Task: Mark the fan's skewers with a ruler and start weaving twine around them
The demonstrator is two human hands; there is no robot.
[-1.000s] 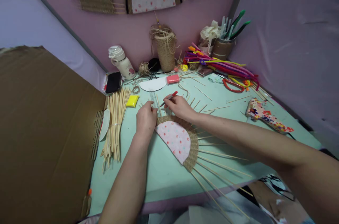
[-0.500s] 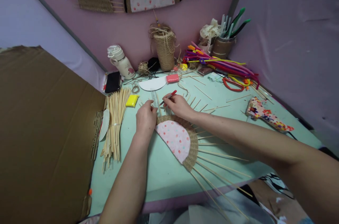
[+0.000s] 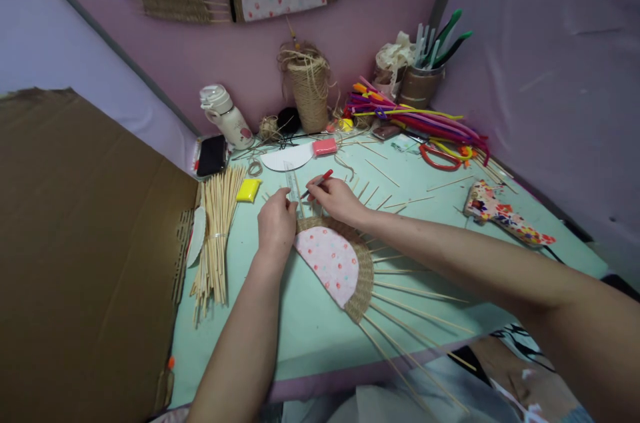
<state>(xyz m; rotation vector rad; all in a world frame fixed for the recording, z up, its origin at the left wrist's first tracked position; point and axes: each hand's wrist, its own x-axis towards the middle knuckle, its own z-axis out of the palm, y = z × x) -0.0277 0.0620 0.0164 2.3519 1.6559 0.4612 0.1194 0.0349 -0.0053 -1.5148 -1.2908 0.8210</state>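
My left hand is closed on a clear ruler, which lies beside a thin stick at the top end of a half-round woven piece. In my right hand is a pen with a red end, its tip slanting down towards the ruler and stick. The woven piece has a twine band around a pale pink half disc with red dots. Wooden sticks fan out from its curved edge, some passing under my right forearm. My fingers partly hide the ruler's lower part.
A bundle of sticks and a yellow packet lie left, near a cardboard sheet. Behind stand a bottle and a twine cone. Red-handled scissors, pipe cleaners and a patterned glue gun lie right.
The whole view has shifted slightly. Both hands, the ruler and the pen keep almost the same places over the woven piece.
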